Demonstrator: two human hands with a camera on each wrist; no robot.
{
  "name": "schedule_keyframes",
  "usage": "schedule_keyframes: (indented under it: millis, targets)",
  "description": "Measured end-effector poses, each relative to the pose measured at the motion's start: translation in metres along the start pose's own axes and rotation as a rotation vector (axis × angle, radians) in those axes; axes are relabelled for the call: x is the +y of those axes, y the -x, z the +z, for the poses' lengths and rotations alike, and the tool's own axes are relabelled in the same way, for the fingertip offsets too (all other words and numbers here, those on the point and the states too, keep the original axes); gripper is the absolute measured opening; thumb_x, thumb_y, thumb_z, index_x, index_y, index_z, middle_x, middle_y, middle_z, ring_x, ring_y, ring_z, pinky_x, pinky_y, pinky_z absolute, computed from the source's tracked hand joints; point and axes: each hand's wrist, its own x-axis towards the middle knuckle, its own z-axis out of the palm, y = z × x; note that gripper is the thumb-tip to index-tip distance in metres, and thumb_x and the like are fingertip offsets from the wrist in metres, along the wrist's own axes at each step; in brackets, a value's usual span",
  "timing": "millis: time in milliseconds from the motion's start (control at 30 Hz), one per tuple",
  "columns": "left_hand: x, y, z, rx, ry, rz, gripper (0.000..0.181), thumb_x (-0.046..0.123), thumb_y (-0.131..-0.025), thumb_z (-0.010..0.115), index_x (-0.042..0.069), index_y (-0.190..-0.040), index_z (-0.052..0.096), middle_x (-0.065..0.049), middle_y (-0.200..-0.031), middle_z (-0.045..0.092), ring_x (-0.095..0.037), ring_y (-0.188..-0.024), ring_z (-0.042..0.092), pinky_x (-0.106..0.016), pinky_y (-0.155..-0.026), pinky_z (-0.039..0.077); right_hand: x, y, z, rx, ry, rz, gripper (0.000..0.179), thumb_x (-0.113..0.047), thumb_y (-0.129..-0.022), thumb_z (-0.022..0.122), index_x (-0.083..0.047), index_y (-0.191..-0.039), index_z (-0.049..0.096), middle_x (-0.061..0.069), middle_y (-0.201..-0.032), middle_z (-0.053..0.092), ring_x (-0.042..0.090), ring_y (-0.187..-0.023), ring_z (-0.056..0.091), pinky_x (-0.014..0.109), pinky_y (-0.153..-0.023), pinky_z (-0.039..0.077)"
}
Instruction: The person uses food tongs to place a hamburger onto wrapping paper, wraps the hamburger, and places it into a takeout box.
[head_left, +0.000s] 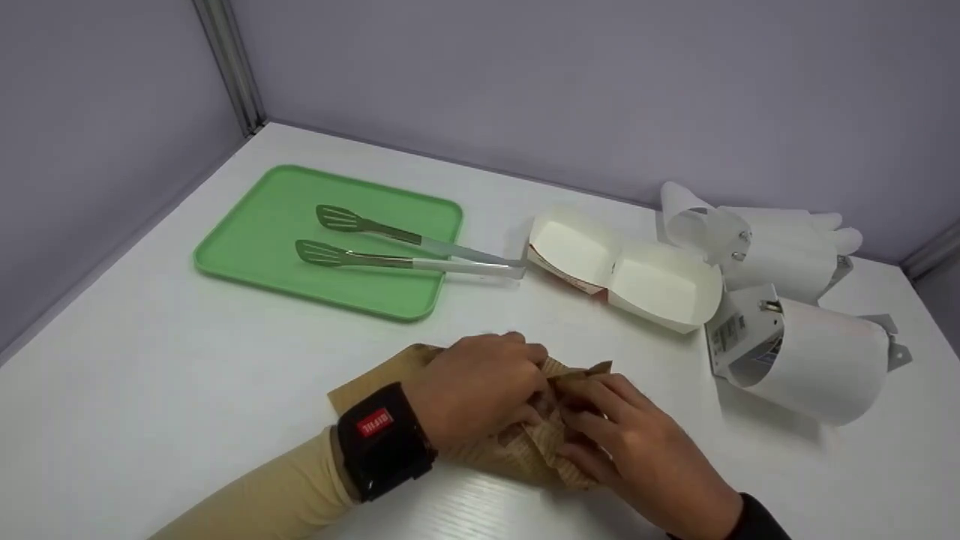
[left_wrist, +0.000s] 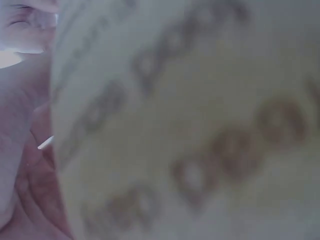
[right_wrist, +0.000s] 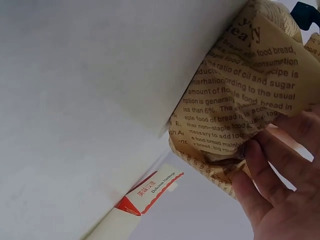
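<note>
A crumpled brown wrapping paper (head_left: 517, 457) with printed lettering lies on the white table, folded between both hands. My left hand (head_left: 480, 386) grips its folds from the left, with the fingers curled into the bunched part. From the right, my right hand (head_left: 637, 435) pinches the paper's edge with thumb and fingers. The right wrist view shows those fingers on the lower side of the printed paper (right_wrist: 240, 90). In the left wrist view the paper (left_wrist: 200, 100) fills most of the picture, blurred and close. Whatever the paper encloses is hidden.
Tongs (head_left: 412, 262) with slotted ends lie across a green tray (head_left: 247, 240) at the back left. An opened white burger box (head_left: 664, 281) sits behind the right hand. White rounded tubes with metal brackets (head_left: 832, 360) stand at the right. Walls border the table behind and left.
</note>
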Motion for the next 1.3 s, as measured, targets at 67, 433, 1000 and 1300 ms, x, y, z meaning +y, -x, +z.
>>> schedule_keyframes:
  millis: [67,433,1000,1300]
  targets:
    - [0.001,0.0003,-0.0009,-0.014,-0.04,-0.025,0.029,0.046,-0.086,0.074,0.02,-0.098,0.08,0.008,-0.099,0.07,-0.013,-0.086,0.062,-0.027,-0.072,0.053,-0.0001,0.0006,0.0,-0.005,0.003,0.0,0.019,-0.03,-0.087,0.081,-0.016,-0.1,0.076,-0.004,-0.139,0.06,0.014,-0.125,0.053,0.016,-0.106,0.041]
    - [0.0028,0.0003,-0.0004,-0.039,-0.096,-0.078,0.035,0.05,-0.084,0.074,0.019,-0.097,0.079,0.006,-0.094,0.074,-0.014,-0.081,0.065,-0.028,-0.067,0.05,-0.0001,0.0043,0.0028,0.025,0.044,0.012,0.021,-0.032,-0.081,0.085,-0.017,-0.091,0.075,-0.002,-0.136,0.063,0.021,-0.138,0.049,0.029,-0.109,0.047]
    - [-0.0036,0.0024,-0.0033,0.02,0.064,-0.087,0.01,0.015,-0.086,0.078,0.02,-0.081,0.071,0.007,-0.077,0.069,-0.011,-0.067,0.061,-0.029,-0.058,0.049,-0.0009,-0.0023,0.0045,-0.123,-0.126,0.082,0.033,-0.028,-0.09,0.078,-0.017,-0.113,0.058,-0.004,-0.142,0.05,0.01,-0.122,0.058,0.03,-0.09,0.057]
    - [-0.0017,0.0044,-0.0031,0.012,0.004,-0.083,0.015,0.007,-0.088,0.072,0.022,-0.086,0.072,0.007,-0.079,0.072,-0.01,-0.068,0.061,-0.031,-0.062,0.051,-0.0018,0.0021,0.0061,-0.147,0.03,0.079,0.066,-0.034,-0.092,0.074,-0.018,-0.152,0.049,0.004,-0.157,0.048,0.028,-0.141,0.051,0.04,-0.104,0.053]
